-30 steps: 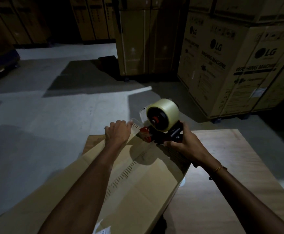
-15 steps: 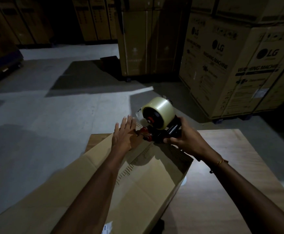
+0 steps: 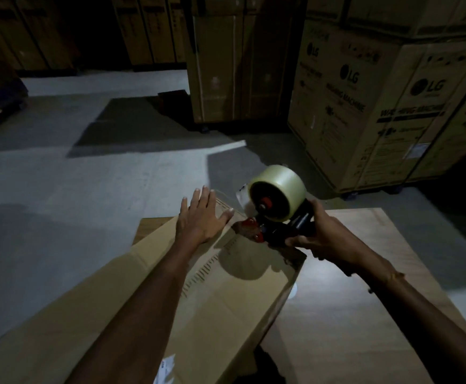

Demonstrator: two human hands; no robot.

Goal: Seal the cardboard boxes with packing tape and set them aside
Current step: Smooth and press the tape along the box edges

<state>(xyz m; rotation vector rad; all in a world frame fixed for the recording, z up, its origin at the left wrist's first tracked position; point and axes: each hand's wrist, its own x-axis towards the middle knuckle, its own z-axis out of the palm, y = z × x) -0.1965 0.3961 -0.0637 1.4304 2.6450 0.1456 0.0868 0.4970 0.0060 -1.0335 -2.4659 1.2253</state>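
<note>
A long cardboard box lies on a wooden table, running from the lower left toward the centre. My left hand lies flat with straight fingers on the box's far end, pressing the top. My right hand grips the black handle of a tape dispenser with a roll of clear packing tape. The dispenser's red front end sits at the box's far edge, just right of my left thumb. A strip of clear tape runs from the roll toward the box's far end.
Large printed washing machine cartons stand stacked at the right, close behind the table. More tall cartons line the back. The grey concrete floor spreads to the left and beyond the table.
My left hand went from curled at the box's far end to flat with straight fingers on top. The dispenser lifted slightly at the box's far edge, still in my right hand.
</note>
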